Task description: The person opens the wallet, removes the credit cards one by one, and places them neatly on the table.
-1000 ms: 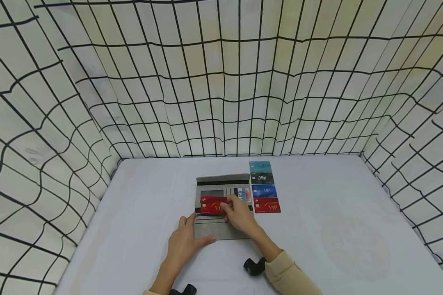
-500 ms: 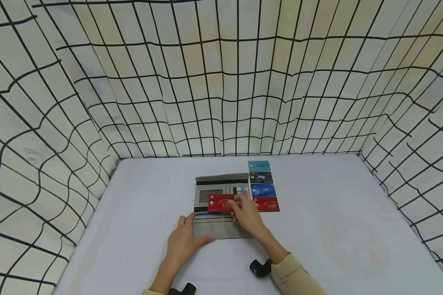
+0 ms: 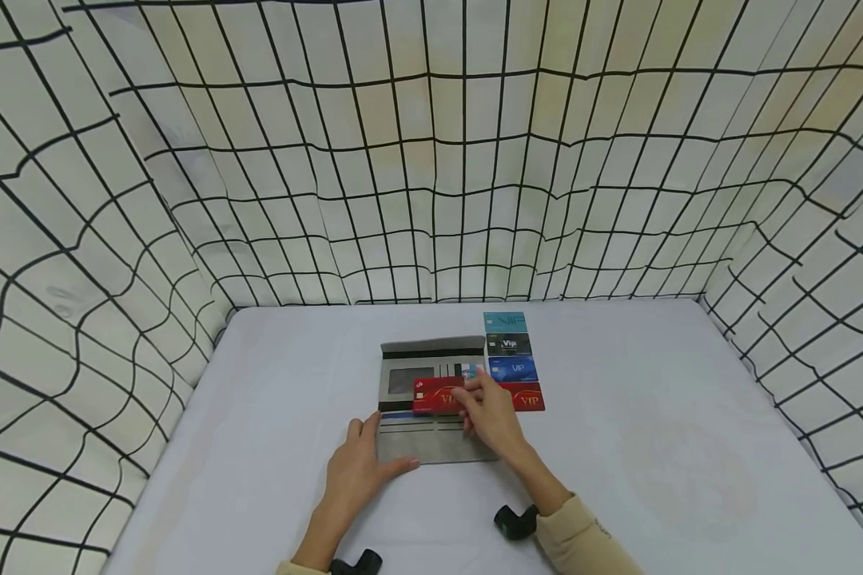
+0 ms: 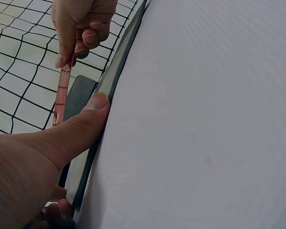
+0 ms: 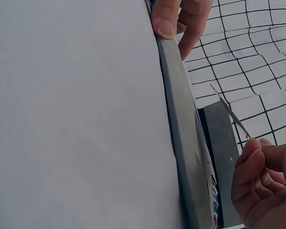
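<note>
An unfolded grey wallet (image 3: pixel 431 450) lies on the white table, showing card slots and a dark window pocket. My left hand (image 3: pixel 359 463) holds its lower left corner, thumb on the near edge and fingers at the left side. Above the wallet's middle, my right hand (image 3: pixel 492 413) pinches a red VIP card (image 3: pixel 434 394) by its right end. From the left wrist, that card (image 4: pixel 62 93) appears nearly edge-on, raised off the wallet. Another red VIP card (image 3: pixel 529 396) lies right of the wallet, partly behind the right hand.
Above that second red card, a blue card (image 3: pixel 513 368), a black card (image 3: pixel 509 344) and a teal card (image 3: pixel 505 322) form a column. Black netting (image 3: pixel 446 212) over pale walls surrounds the table (image 3: pixel 640 447). Black wrist devices (image 3: pixel 515 523) sit by the sleeves.
My right hand has carried the red card rightward across the wallet, overlapping part of the red card on the table. My left hand stays at the wallet's corner.
</note>
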{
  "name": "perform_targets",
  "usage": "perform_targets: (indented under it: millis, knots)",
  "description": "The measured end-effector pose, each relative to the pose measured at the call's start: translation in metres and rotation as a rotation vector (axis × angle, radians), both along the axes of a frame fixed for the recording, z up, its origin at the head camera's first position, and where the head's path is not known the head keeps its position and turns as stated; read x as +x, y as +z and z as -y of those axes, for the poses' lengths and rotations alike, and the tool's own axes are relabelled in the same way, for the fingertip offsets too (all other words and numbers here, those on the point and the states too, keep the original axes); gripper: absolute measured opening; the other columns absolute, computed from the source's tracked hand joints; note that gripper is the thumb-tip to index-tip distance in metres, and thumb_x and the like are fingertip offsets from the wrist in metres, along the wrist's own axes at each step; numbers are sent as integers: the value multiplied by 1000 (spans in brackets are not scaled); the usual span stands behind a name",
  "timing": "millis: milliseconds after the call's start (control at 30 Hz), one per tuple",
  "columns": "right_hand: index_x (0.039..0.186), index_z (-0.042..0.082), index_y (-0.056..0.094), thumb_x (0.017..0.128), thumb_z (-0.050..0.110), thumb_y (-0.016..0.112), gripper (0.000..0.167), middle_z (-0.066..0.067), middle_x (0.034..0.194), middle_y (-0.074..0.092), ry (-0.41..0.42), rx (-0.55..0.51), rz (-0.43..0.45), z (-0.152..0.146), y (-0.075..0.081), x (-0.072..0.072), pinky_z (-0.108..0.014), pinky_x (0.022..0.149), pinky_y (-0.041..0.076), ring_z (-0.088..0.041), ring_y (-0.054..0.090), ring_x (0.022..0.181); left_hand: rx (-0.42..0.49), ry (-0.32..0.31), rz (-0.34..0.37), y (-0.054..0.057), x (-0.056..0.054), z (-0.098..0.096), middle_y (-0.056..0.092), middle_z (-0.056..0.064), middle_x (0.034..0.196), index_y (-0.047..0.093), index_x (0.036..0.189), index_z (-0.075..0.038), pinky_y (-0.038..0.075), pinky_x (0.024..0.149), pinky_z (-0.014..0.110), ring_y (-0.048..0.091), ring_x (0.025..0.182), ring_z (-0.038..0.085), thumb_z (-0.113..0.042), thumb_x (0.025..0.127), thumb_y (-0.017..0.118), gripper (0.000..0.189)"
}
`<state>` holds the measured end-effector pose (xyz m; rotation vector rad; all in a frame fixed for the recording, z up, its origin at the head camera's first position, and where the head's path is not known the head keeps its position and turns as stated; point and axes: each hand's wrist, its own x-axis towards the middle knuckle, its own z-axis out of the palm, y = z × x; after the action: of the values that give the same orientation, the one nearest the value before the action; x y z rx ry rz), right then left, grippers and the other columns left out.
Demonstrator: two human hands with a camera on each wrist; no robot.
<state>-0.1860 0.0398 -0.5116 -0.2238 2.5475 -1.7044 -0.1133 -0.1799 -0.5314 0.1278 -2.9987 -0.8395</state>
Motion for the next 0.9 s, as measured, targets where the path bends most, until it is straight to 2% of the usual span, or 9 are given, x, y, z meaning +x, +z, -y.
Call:
perform_targets:
  millis: [233, 600, 900]
  knots:
    - [114, 4, 60, 97, 25, 66, 27, -6, 75, 68, -18, 18, 28, -8, -4, 4, -20, 54, 52, -14, 61, 54, 1, -1, 0, 0, -1, -1, 54, 18, 108, 47, 143, 4, 43, 53, 30, 48, 63, 17, -57, 66, 87, 107]
    - [110, 5, 60, 97, 25, 67, 25, -6, 74, 66, -72, 34, 73, -28, -5, 10, -23, 56, 53, -15, 59, 55, 13, 4, 1, 1, 0, -1, 53, 17, 105, 47, 143, 4, 40, 51, 30, 47, 62, 18, -55, 66, 88, 105]
    - [107, 4, 60, 96, 24, 68, 24, -6, 72, 67, -107, 107, 72, -47, -6, 13, -21, 55, 51, -15, 58, 54, 6, 1, -9, 1, 0, 0, 54, 17, 105, 48, 143, 4, 39, 50, 29, 46, 61, 18, -57, 66, 88, 106]
